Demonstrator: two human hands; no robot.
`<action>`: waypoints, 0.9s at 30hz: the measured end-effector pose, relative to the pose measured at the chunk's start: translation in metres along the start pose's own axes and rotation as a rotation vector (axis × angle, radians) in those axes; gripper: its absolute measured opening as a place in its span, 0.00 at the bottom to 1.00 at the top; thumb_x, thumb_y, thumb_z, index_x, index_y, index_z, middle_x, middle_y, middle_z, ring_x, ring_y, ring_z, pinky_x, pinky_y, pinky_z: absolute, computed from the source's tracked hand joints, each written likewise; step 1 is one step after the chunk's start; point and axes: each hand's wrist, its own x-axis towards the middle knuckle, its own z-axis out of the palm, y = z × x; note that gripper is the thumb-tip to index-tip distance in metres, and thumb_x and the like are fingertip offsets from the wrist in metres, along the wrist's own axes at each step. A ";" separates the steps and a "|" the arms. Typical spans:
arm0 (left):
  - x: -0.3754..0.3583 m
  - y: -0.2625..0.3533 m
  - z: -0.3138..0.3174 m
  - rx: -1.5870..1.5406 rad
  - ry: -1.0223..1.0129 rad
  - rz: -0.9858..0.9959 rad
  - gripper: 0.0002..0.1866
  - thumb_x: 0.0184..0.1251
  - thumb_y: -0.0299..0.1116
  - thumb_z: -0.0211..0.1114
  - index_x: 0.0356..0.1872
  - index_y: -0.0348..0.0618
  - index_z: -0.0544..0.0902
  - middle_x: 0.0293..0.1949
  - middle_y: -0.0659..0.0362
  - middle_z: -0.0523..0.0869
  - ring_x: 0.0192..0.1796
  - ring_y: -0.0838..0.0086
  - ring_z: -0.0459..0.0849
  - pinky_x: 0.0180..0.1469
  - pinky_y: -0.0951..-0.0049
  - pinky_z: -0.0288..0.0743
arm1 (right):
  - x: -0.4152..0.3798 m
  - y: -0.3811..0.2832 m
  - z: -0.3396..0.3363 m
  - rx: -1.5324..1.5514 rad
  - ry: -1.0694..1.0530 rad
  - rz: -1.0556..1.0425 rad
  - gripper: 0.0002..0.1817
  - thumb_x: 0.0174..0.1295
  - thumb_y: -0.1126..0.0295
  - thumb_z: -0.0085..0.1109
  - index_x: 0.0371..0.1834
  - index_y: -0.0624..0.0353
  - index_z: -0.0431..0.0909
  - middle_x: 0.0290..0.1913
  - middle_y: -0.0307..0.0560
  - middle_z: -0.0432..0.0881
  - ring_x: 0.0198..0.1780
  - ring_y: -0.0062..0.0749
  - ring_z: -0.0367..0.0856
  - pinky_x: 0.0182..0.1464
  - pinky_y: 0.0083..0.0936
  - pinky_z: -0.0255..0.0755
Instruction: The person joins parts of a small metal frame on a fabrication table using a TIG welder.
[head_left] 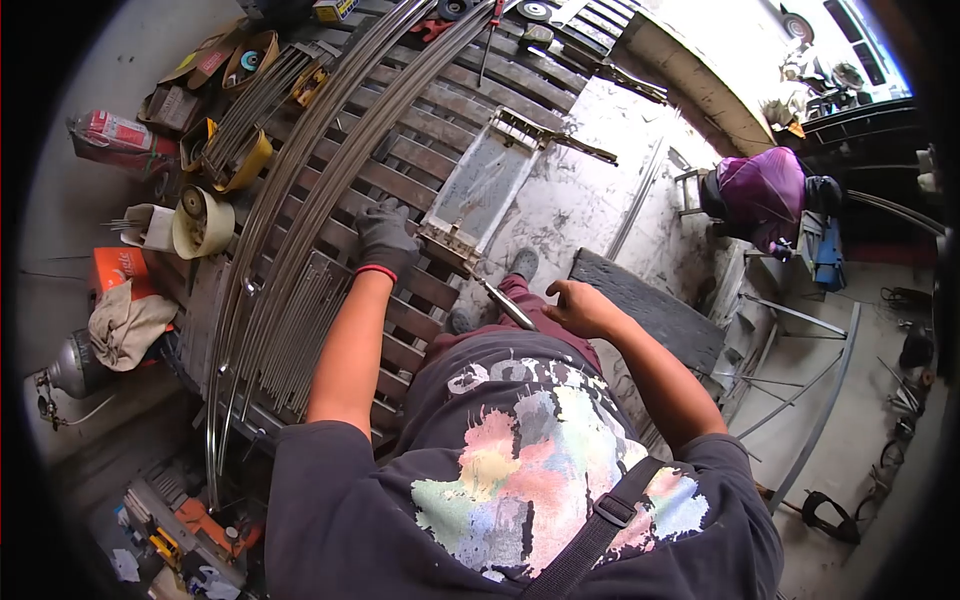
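Note:
My left hand (387, 238), in a dark grey glove with a red cuff, lies on the slatted metal bench (425, 155) with its fingers spread. Just right of it is a rectangular metal frame (480, 185) with a greyish panel and a clamp-like end. A silver rod-shaped tool (508, 305) slants from the frame's near corner toward my waist. My bare right hand (577, 308) hovers right of that tool, fingers curled and apart from it, with nothing visible in them.
Long bent metal tubes (300, 180) run along the bench's left side. Thin rods (290, 335) lie beside them. Boxes and a yellow tub (245, 160) stand far left. A person in purple (762, 190) bends at the right, past a dark board (650, 310).

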 end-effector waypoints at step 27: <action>-0.217 0.146 0.093 -0.161 0.304 -0.561 0.46 0.70 0.52 0.73 0.88 0.49 0.70 0.90 0.51 0.65 0.89 0.41 0.62 0.88 0.37 0.55 | 0.276 0.197 -0.018 -0.653 -0.758 -0.178 0.23 0.78 0.53 0.61 0.50 0.65 0.92 0.35 0.55 0.95 0.30 0.37 0.94 0.37 0.39 0.91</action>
